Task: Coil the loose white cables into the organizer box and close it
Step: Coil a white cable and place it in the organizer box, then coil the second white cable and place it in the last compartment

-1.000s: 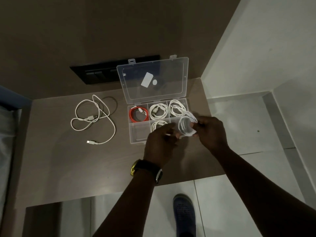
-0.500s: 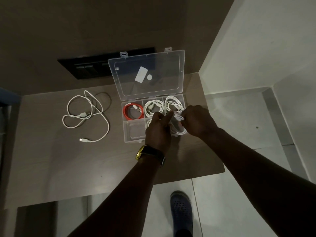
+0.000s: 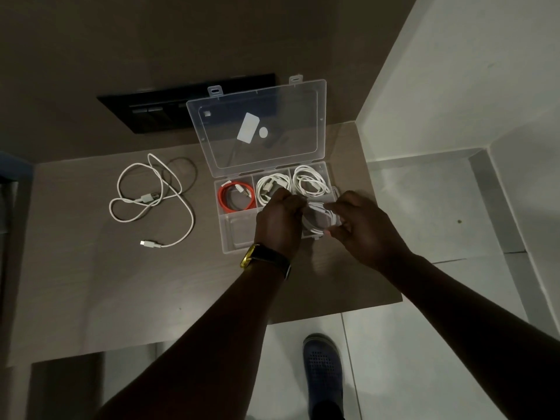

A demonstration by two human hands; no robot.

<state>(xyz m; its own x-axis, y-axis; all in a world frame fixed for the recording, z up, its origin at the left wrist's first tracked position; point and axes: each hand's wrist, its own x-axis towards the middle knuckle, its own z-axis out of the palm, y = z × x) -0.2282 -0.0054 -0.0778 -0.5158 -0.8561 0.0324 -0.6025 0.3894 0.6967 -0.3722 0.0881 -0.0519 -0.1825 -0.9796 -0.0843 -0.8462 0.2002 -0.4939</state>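
Both hands meet over the front right part of the clear plastic organizer box, which sits on the brown counter with its transparent lid standing open against the wall. The left hand, with a gold-cased wristwatch on a dark strap, has its fingers pinched together on the left side of a coiled white cable. The right hand has its fingers closed on the right side and lower edge of the same coil. The coil is held over the front right compartment; whether it touches the compartment floor cannot be told. The box shows 3 rear compartments: the left one holds a coiled red cable, the middle one a coiled white cable with a plug, and the right one another white coil. The front left compartment looks bare, and the front middle one is hidden by the left hand. To the left of the box, well apart from it, 1 loose white cable lies in open loops on the counter, both of its plugs visible. A black switch panel is set in the wall behind the box. Below the counter edge, a dark perforated shoe stands on the pale tiled floor.
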